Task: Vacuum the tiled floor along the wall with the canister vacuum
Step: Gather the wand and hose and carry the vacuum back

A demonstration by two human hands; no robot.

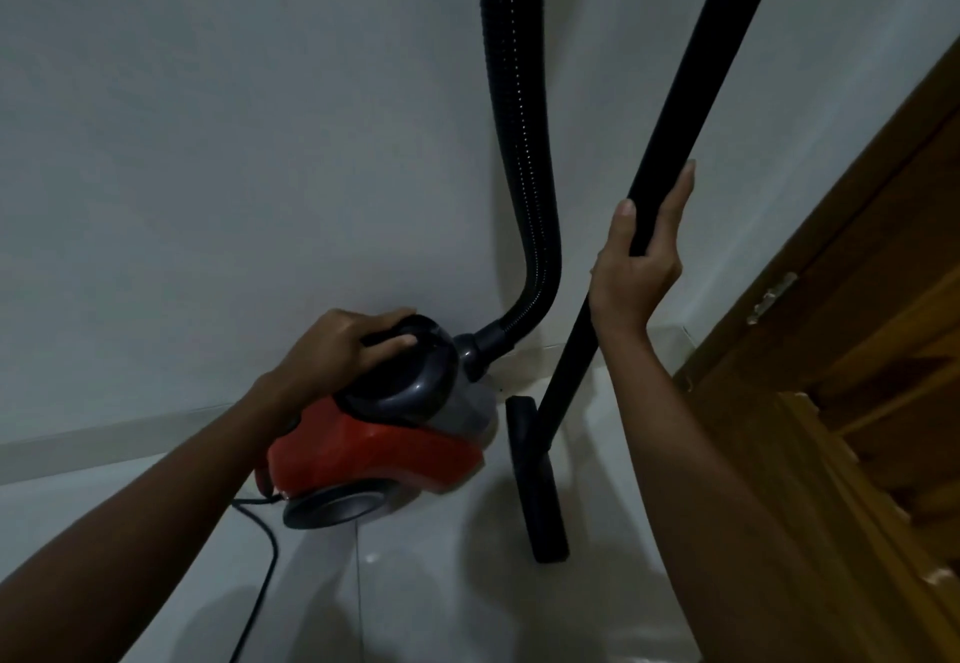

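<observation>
On the tiled floor [441, 584] beside the wall [208, 142], the left hand [345, 345] grips the canister vacuum [379, 444]; the right hand [636, 267] holds its wand [691, 111], the hose [519, 142] between, a wooden door [857, 298] just right.

We lose the hose [519, 132] and the tube [691, 106] past the top edge, so where they join is out of sight. The left hand [343, 345] covers the handle on the vacuum [379, 439], whose right side is smeared by blur. The right hand [634, 272] hides part of the tube. The cord [260, 574] runs off the bottom edge. The door [857, 298] is cut by the right edge.
</observation>
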